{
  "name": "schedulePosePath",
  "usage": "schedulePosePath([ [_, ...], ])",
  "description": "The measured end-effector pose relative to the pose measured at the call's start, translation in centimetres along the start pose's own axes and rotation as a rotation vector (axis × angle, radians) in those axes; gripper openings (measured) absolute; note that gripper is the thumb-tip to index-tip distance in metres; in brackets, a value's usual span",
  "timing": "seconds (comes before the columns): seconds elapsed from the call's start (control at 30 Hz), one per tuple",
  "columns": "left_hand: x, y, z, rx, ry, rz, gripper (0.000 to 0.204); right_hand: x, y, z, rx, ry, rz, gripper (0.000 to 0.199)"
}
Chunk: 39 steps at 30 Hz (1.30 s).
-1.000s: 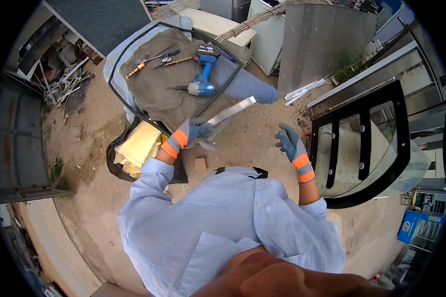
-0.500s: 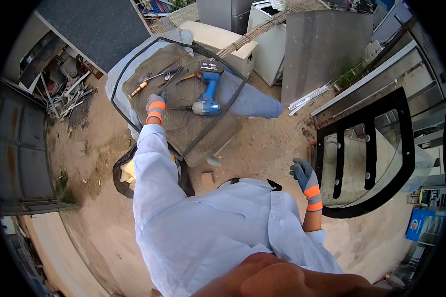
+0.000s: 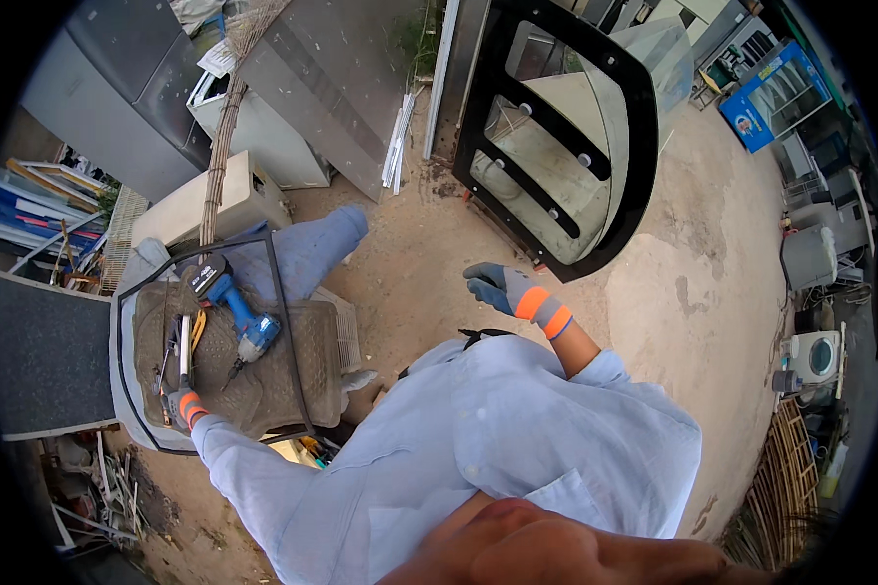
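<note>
My left hand [image 3: 182,403], in a grey glove with an orange cuff, is closed at the near edge of a dark ribbed mat [image 3: 298,375]. From its fingers sticks out a long silver tool [image 3: 185,351], its exact kind unclear. Beside it on the mat lie a yellow-handled tool [image 3: 198,329] and a blue cordless drill [image 3: 239,310] with a dark bit. A thin black rubber-like frame [image 3: 288,336] loops around them. My right hand [image 3: 498,286], gloved alike, hangs over the ground in front of me, holding nothing, its fingers loosely bent and apart.
A black-bordered curved glass panel [image 3: 644,166] leans upright ahead on the right. Old fridges [image 3: 156,78] and a cream box [image 3: 215,200] stand behind the mat. A bundle of sticks [image 3: 226,136] leans there. Scrap strips [image 3: 107,487] lie at the lower left.
My view has swung to the right, so the mat now sits farther left. The silver tool now stands out from my left hand. My right hand remains without anything in it.
</note>
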State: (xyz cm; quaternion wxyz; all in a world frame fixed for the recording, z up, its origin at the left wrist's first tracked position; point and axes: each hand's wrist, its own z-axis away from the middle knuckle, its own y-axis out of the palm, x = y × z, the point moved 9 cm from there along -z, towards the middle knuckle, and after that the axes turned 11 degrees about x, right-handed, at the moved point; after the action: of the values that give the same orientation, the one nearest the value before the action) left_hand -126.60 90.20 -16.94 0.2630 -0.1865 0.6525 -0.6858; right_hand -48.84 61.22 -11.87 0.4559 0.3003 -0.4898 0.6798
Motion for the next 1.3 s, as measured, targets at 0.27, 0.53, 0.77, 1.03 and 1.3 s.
schedulePosePath([
  [0.27, -2.9, -6.1, 1.5, -0.122, -0.021, 0.132, 0.074, -0.6, -0.8, 2.4, -0.077, -0.016, 0.11, 0.035],
  [0.53, -3.3, -6.8, 1.3, -0.151, 0.04, 0.186, 0.069, -2.5, -1.8, 4.7, -0.068, 0.025, 0.094, 0.041],
  [0.77, -0.2, -1.6, 0.4, 0.053, -0.071, 0.247, 0.053, -4.1, -3.2, 7.0, -0.065, 0.052, 0.063, 0.04],
  [1.03, -10.5, -6.1, 12.2, -0.529, 0.18, 0.209, 0.061, -7.6, -6.3, 10.5, -0.105, 0.068, 0.042, 0.039],
  [1.3, -37.9, -1.3, 40.5, -0.231, 1.072, 0.676, 0.058, -11.3, -10.8, 13.4, -0.091, 0.095, 0.101, 0.039],
])
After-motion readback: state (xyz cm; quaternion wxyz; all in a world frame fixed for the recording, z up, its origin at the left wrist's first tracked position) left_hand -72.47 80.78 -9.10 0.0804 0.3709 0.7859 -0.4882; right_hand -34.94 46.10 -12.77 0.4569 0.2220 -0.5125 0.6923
